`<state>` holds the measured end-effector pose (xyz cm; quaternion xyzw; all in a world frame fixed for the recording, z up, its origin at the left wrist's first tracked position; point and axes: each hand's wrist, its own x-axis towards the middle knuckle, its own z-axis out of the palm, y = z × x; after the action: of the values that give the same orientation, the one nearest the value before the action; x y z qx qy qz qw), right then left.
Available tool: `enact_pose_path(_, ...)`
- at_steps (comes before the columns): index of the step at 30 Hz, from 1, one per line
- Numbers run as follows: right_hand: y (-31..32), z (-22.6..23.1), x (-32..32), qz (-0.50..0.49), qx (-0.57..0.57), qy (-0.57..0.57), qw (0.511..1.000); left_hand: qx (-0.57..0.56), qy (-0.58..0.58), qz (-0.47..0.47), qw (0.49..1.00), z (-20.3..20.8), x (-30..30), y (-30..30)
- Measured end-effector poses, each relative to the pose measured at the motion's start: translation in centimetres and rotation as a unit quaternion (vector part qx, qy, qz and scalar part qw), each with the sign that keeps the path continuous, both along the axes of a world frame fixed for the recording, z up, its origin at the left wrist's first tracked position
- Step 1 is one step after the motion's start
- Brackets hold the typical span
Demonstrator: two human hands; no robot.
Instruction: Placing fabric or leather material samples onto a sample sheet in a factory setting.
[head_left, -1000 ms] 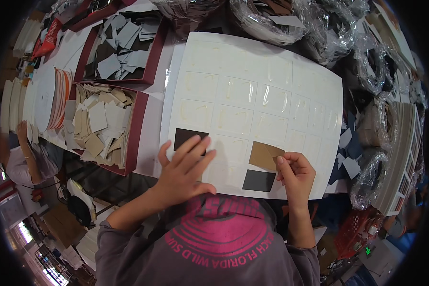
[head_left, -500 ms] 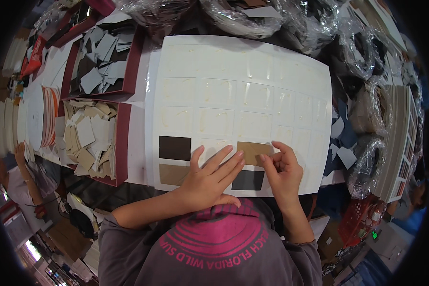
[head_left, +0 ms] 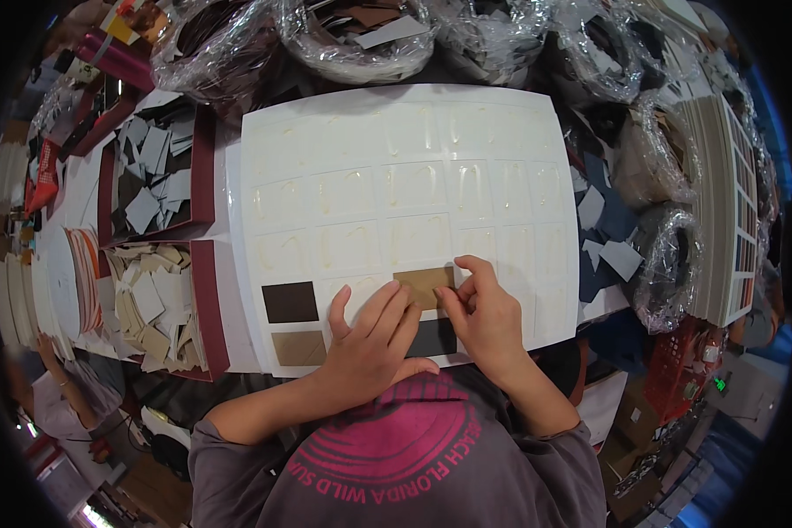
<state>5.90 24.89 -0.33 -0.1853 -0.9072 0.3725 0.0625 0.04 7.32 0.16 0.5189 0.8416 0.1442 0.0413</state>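
A large white card lies in front of me, marked into rectangular cells, many with glossy streaks like glue. My right hand has its thumb and forefinger at the right edge of a tan swatch, which lies in a cell of the second row from the near edge. My left hand is spread over the card, its fingertips touching that swatch's left side. Just nearer me sits a dark grey swatch, partly covered by my left hand. A dark brown swatch and a beige swatch lie at the left.
Left of the card stand a maroon box of beige and white pieces and another maroon box of grey pieces. Plastic-wrapped bundles line the far side. Blue and white pieces and stacked boards are at the right.
The view has shifted, so the card and boxes appear lower and further left. Against the card, both hands and the tan swatch stay almost in place, with my left fingers drawn closer together.
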Motion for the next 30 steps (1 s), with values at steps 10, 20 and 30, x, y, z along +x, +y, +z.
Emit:
enact_pose_path(10, 14.0, 1.8, -7.2, -0.094, 0.092, 0.172, 0.976, 0.001, -0.017, -0.034, 0.999, -0.1, -0.7, 1.7)
enact_pose_path(20, 36.7, -0.2, -19.5, -0.191, 0.182, 0.027, 0.964, 0.044, -0.170, -0.097, 0.980, 0.4, -4.2, 1.3)
enact_pose_path(30, 33.3, 1.8, -16.9, -0.268, 0.293, 0.150, 0.906, 0.353, -0.033, 0.221, 0.908, 6.2, -25.6, -0.1)
